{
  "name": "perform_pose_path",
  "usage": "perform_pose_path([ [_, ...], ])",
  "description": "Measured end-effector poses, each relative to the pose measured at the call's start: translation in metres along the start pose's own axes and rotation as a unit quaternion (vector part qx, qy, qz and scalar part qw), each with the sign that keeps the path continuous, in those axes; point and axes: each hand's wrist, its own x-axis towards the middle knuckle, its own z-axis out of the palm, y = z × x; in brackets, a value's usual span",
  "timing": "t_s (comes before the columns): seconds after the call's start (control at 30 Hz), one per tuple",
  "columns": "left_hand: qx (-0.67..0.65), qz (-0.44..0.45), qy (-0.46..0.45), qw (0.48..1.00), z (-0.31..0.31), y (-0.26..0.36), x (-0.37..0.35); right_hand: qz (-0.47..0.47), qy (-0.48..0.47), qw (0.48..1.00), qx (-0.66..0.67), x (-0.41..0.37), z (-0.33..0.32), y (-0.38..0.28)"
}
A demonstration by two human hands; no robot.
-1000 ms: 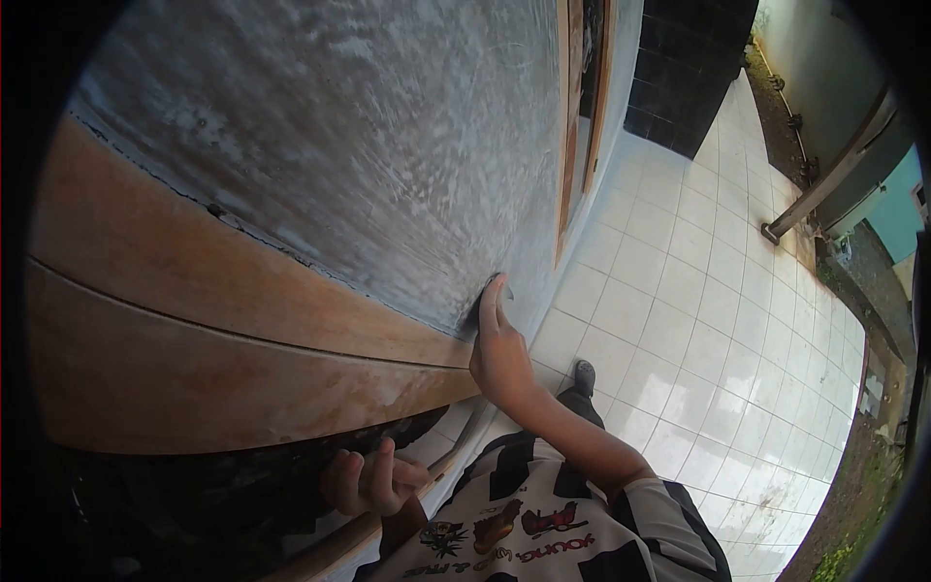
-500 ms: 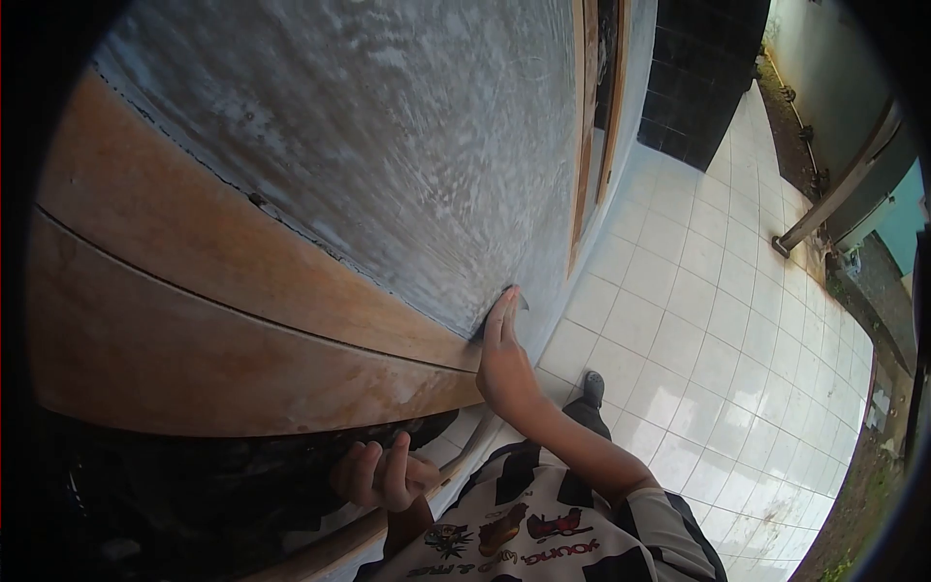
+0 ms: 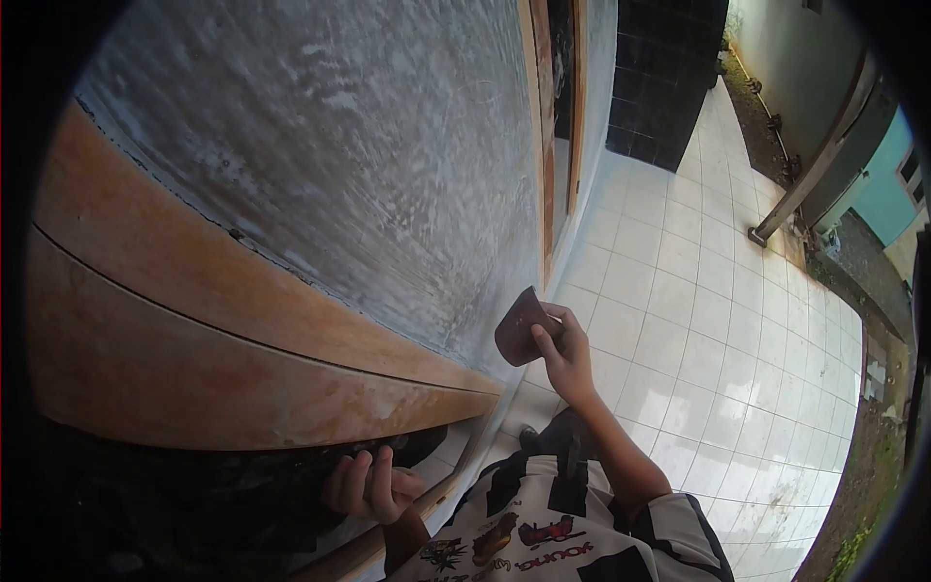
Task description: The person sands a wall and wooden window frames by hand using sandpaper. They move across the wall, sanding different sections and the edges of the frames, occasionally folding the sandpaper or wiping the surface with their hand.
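Note:
My right hand point(image 3: 568, 361) pinches a curved piece of brown sandpaper point(image 3: 524, 328) between thumb and fingers. The sandpaper is held off the wall, its brown face turned up toward me. Beside it rises the grey wall point(image 3: 339, 145), smeared with whitish, streaky marks. My left hand point(image 3: 373, 485) is low at the left, below the wooden frame point(image 3: 242, 378), its fingers loosely curled and a little apart. Nothing shows in the left hand; its palm is partly hidden in shadow.
White floor tiles point(image 3: 669, 320) stretch along the wall to the right. A black-tiled block point(image 3: 659, 82) stands at the far end. Another wooden frame point(image 3: 543, 126) is set in the wall ahead. A wooden post point(image 3: 810, 179) stands at the floor's outer edge.
My right hand has come away from the wall, moving right and turning so the sandpaper shows. My left hand has barely moved. The view has shifted slightly.

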Motion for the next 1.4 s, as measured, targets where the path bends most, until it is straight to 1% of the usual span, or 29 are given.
perform_pose_path([
  [0.03, 0.008, -0.004, -0.006, 1.000, -0.001, 0.000, 0.001, 0.000, -0.001, 1.000, -0.002, -0.006, -0.006, -0.009],
  [0.1, 0.016, -0.008, -0.012, 1.000, -0.005, 0.001, 0.003, 0.098, -0.018, 0.991, 0.093, -0.018, -0.019, -0.027],
  [0.13, -0.003, -0.024, -0.013, 1.000, -0.008, 0.002, 0.005, 0.112, -0.017, 0.986, 0.119, -0.023, -0.021, -0.037],
  [0.2, -0.022, -0.039, -0.013, 0.999, -0.009, 0.002, 0.003, 0.103, -0.035, 0.987, 0.117, -0.029, -0.029, -0.042],
  [0.27, -0.158, -0.025, 0.070, 0.985, -0.008, 0.002, -0.003, 0.097, -0.052, 0.987, 0.116, -0.035, -0.031, -0.046],
  [0.3, -0.158, -0.025, 0.069, 0.985, -0.008, 0.007, -0.001, 0.097, -0.075, 0.987, 0.108, -0.037, -0.031, -0.051],
  [0.37, -0.355, -0.048, -0.016, 0.934, -0.008, 0.030, 0.006, 0.098, -0.099, 0.985, 0.099, -0.041, -0.027, -0.057],
  [0.4, -0.391, -0.123, -0.108, 0.906, -0.011, 0.047, 0.013, 0.087, -0.135, 0.982, 0.100, -0.042, -0.024, -0.060],
  [0.43, -0.419, -0.197, -0.197, 0.864, -0.014, 0.066, 0.023, 0.077, -0.172, 0.977, 0.100, -0.043, -0.020, -0.061],
  [0.5, -0.456, -0.308, -0.256, 0.794, 0.001, 0.088, 0.051, 0.089, -0.200, 0.969, 0.115, -0.044, -0.015, -0.063],
  [0.53, -0.453, -0.313, -0.256, 0.795, 0.007, 0.093, 0.054, 0.096, -0.228, 0.963, 0.110, -0.043, -0.012, -0.066],
  [0.6, -0.517, -0.383, -0.281, 0.712, 0.016, 0.098, 0.047, 0.108, -0.257, 0.955, 0.106, -0.042, -0.009, -0.071],
  [0.63, -0.514, -0.386, -0.282, 0.712, 0.016, 0.097, 0.040, 0.121, -0.265, 0.949, 0.119, -0.041, -0.007, -0.073],
  [0.7, -0.547, -0.402, -0.350, 0.645, 0.018, 0.092, 0.028, 0.136, -0.274, 0.943, 0.131, -0.039, -0.004, -0.080],
  [0.73, -0.546, -0.405, -0.350, 0.645, 0.016, 0.090, 0.025, 0.127, -0.287, 0.944, 0.102, -0.039, -0.004, -0.086],
  [0.8, -0.545, -0.420, -0.384, 0.616, 0.012, 0.090, 0.020, 0.121, -0.301, 0.943, 0.072, -0.040, -0.002, -0.087],
  [0.83, -0.544, -0.423, -0.384, 0.615, 0.010, 0.091, 0.017, 0.118, -0.288, 0.948, 0.071, -0.042, -0.001, -0.085],
  [0.9, -0.546, -0.461, -0.374, 0.592, 0.010, 0.094, 0.013, 0.116, -0.278, 0.951, 0.069, -0.046, -0.001, -0.078],
  [1.0, -0.555, -0.476, -0.356, 0.582, 0.010, 0.097, 0.011, 0.106, -0.242, 0.964, 0.024, -0.055, -0.002, -0.071],
  [1.03, -0.555, -0.477, -0.357, 0.581, 0.009, 0.096, 0.009, 0.060, -0.223, 0.973, -0.023, -0.057, 0.000, -0.072],
  [1.07, -0.566, -0.485, -0.373, 0.554, 0.008, 0.094, 0.004, 0.014, -0.203, 0.977, -0.070, -0.059, 0.003, -0.072],
  [1.1, -0.576, -0.492, -0.388, 0.526, 0.008, 0.092, 0.000, 0.015, -0.203, 0.977, -0.071, -0.060, 0.005, -0.071],
  [1.13, -0.576, -0.492, -0.388, 0.525, 0.008, 0.091, -0.005, -0.007, -0.167, 0.983, -0.082, -0.061, 0.007, -0.069],
  [1.17, -0.600, -0.503, -0.392, 0.483, 0.008, 0.089, -0.009, -0.028, -0.131, 0.987, -0.092, -0.062, 0.009, -0.068],
  [1.2, -0.622, -0.512, -0.395, 0.440, 0.008, 0.088, -0.011, -0.028, -0.131, 0.987, -0.093, -0.062, 0.010, -0.069],
  [1.23, -0.623, -0.512, -0.396, 0.440, 0.007, 0.086, -0.011, -0.019, -0.122, 0.988, -0.090, -0.062, 0.011, -0.070],
  [1.3, -0.656, -0.508, -0.402, 0.387, 0.009, 0.082, -0.009, -0.009, -0.114, 0.990, -0.087, -0.063, 0.008, -0.068],
  [1.37, -0.662, -0.515, -0.396, 0.374, 0.009, 0.080, -0.002, 0.111, -0.178, 0.977, 0.023, -0.065, -0.001, -0.060],
  [1.4, -0.668, -0.520, -0.391, 0.361, 0.010, 0.080, 0.000, 0.110, -0.176, 0.978, 0.023, -0.066, -0.001, -0.060],
])
